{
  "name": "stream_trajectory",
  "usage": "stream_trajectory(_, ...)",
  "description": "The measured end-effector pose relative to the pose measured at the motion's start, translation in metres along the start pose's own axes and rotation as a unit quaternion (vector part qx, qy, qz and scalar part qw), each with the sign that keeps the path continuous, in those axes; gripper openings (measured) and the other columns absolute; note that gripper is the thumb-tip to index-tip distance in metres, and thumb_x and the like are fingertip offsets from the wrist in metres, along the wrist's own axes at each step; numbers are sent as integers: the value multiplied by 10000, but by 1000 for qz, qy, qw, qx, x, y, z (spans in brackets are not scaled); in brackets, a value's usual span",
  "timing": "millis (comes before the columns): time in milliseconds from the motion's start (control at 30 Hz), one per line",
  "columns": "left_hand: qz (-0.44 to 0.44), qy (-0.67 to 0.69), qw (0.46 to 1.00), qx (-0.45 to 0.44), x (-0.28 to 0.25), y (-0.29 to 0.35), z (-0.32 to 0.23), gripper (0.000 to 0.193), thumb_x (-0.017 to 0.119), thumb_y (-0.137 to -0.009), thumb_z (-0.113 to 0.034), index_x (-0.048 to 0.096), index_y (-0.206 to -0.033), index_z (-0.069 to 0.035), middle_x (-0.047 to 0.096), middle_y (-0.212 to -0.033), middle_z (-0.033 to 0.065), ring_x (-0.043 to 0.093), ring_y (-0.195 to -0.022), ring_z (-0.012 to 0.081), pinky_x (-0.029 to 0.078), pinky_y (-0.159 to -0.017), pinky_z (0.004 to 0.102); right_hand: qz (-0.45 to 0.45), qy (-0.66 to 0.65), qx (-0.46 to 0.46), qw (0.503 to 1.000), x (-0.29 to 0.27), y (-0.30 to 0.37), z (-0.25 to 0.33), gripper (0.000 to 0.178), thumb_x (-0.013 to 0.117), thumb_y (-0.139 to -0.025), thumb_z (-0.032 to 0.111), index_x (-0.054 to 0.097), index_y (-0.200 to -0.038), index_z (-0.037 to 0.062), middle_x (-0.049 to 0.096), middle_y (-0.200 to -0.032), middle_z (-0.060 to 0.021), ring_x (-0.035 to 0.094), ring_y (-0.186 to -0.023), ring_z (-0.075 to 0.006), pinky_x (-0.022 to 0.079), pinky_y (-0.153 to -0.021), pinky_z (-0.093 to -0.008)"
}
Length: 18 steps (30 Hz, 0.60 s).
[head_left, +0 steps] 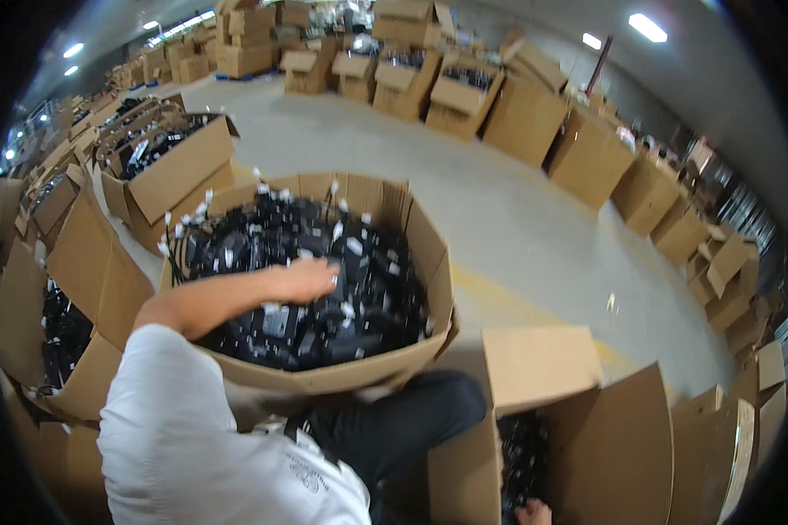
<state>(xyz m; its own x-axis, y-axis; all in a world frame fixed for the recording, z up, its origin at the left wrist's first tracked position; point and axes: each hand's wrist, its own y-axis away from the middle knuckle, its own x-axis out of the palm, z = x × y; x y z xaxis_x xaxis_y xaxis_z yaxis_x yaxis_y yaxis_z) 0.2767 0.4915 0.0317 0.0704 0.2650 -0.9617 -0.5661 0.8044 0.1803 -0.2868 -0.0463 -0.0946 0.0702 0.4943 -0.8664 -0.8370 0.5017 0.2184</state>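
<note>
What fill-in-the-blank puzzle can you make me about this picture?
1. The person's bare left grip is over a heap of plastic-looking parts coloured mostly ____.
2. That heap lies in a big many-sided brown box made of ____.
3. The bare right grip is in another open brown box, at the picture's lower ____.
4. The person's short cloth sleeve is coloured ____.

Missing words: black; cardboard; right; white.

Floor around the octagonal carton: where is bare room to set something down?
Bare floor lies between the octagonal carton and the right-hand box row. Crowded: the carton's left, where other boxes stand close, and inside, packed with black items around the left hand.
</note>
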Motion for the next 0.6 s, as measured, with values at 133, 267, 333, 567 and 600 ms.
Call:
stream_trajectory(133, -154, 70, 985, -25, -20, 6, 24, 154, 711, -828, -201, 661, -832, -56, 605, -951, 153, 656, -838, 361, 544, -708, 465, 24, 21, 67, 997, -12, -9, 30, 390, 775, -751, 186, 683, -1043, -57, 719, -827, -191, 696, -747, -239, 548, -696, -353)
stream_trajectory(267, -336, 278, 897, -68, -85, 24, 48, 176, 684, -904, -173, 667, -960, -7, 631, -847, 123, 609, -804, 287, 481, -734, 395, 9, -48, 55, 997, -34, -5, 64, 351, 748, -801, 113, 651, -1089, -62, 716, -837, -151, 680, -757, -188, 541, -705, -324)
stream_trajectory(333, -354, 312, 878, -84, -110, 33, 47, 178, 687, -919, -166, 662, -967, 3, 626, -834, 85, 593, -774, 207, 472, -730, 344, 9, -67, 32, 997, -49, -19, 105, 357, 755, -805, 101, 649, -1112, -48, 698, -883, -168, 672, -791, -221, 530, -735, -339)
stream_trajectory(567, -334, 488, 804, -54, -172, 34, 1, 166, 650, -1000, -161, 684, -1059, -10, 595, -832, -68, 495, -759, 34, 428, -677, 227, -33, -258, -195, 946, -72, -82, 352, 541, 729, -878, 95, 536, -1360, -59, 665, -1226, -223, 648, -1137, -258, 509, -929, -353)
stream_trajectory(600, -319, 540, 778, -29, -186, 35, -14, 163, 654, -997, -159, 685, -1062, -13, 601, -821, -68, 502, -755, 30, 431, -668, 219, -40, -307, -235, 921, -68, -93, 381, 644, 743, -875, 129, 462, -1422, -62, 609, -1315, -237, 598, -1223, -283, 482, -979, -371)
